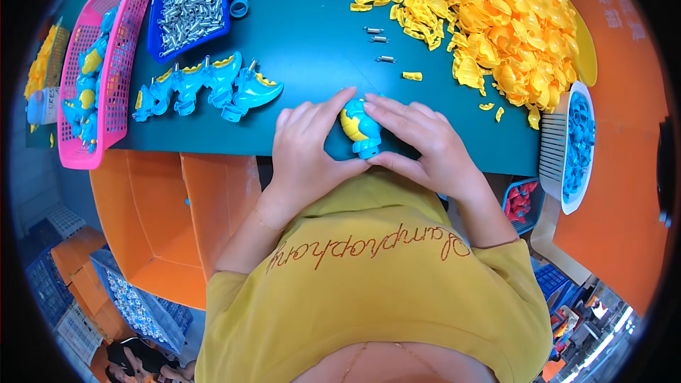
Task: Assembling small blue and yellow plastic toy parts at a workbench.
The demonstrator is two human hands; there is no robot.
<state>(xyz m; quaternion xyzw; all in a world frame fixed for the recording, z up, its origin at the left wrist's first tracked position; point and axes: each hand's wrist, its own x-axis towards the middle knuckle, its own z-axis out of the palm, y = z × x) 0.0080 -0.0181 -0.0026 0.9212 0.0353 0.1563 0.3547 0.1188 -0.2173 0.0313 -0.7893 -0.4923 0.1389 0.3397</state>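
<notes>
Close in front of my body, at the table's near edge, a small blue-and-yellow plastic toy part [366, 130] is held upright between both hands. My left hand [305, 143] grips it from the left, its thumb near the base and its index finger by the top. From the right, my right hand [429, 140] has fingertips on the upper part and the thumb at the base. Further left lies a row of blue toy parts [188, 87] with yellow pieces and metal springs sticking up. Beyond my hands are several loose springs [379, 39] and a yellow clip-like piece [411, 76].
A blue tray [154, 25] of springs and a pink basket [115, 92] of toy parts stand at the left. Yellow shells [496, 25] heap at the far right. A white basket [552, 149] holds blue pieces. An orange bin [152, 202] sits below the green table's edge.
</notes>
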